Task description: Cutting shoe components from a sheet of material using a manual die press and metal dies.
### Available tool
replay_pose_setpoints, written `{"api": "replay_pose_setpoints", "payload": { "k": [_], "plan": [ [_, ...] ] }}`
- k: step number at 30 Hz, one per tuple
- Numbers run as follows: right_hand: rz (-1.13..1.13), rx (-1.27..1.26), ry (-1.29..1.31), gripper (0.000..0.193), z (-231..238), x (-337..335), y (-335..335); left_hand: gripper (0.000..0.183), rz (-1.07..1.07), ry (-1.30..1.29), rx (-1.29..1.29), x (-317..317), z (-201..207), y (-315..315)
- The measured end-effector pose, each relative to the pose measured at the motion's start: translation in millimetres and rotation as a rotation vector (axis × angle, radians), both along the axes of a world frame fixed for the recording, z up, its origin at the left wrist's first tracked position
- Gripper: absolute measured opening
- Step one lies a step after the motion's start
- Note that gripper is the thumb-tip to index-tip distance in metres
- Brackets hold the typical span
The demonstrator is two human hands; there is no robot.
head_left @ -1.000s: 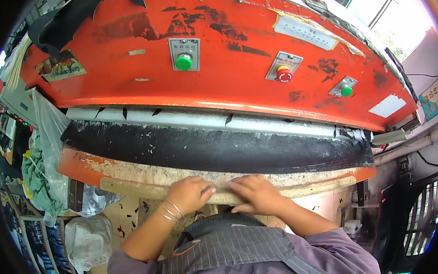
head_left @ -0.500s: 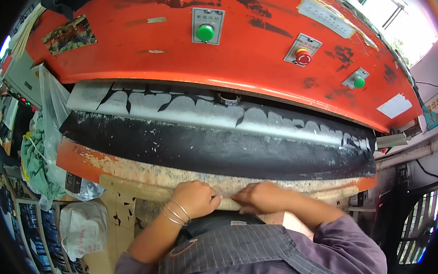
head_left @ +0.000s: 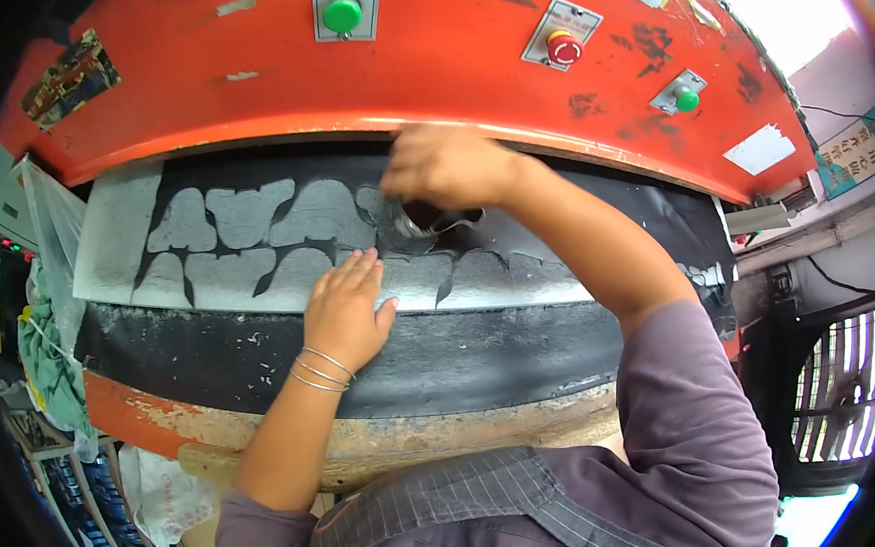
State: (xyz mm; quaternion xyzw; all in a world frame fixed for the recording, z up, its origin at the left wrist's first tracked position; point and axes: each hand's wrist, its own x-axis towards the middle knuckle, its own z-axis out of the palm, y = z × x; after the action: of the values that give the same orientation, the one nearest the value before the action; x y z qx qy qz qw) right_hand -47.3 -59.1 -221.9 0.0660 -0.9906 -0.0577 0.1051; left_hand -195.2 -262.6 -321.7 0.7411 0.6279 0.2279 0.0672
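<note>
A black sheet lies over a pale board under the red machine. Rows of rounded cut-outs in the sheet let the grey-white surface show through. My left hand rests on the board near the cut-outs, palm down and fingers stretched out. Over the far side of the sheet is my right hand, smeared by motion, its fingers too blurred to show whether they grip anything. Just below it, a curved metal-edged shape that looks like a cutting die sits on the sheet, partly hidden by the hand.
The machine's red front carries green buttons and a red stop button. A worn wooden edge runs between me and the sheet. Clear plastic and green cloth hang at left; a dark fan-like grille stands at right.
Both hands have left the near wooden edge and reached forward: the left onto the board, the right to the far side by the metal shape. More of the cut-out sheet shows now.
</note>
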Motion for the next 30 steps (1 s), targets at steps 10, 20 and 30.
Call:
{"api": "replay_pose_setpoints", "payload": {
  "k": [10,20,30],
  "plan": [
    [-1.443,-0.388,0.158,0.040,-75,114,-40,0.072,-0.053,-0.302,0.145,58,-29,66],
    [-0.901,-0.510,0.322,0.067,-118,194,-39,0.067,0.013,-0.402,0.137,67,-34,90],
    [-0.910,-0.411,0.343,0.062,-112,193,-36,0.049,0.073,-0.323,0.225,80,-30,97]
  ]
}}
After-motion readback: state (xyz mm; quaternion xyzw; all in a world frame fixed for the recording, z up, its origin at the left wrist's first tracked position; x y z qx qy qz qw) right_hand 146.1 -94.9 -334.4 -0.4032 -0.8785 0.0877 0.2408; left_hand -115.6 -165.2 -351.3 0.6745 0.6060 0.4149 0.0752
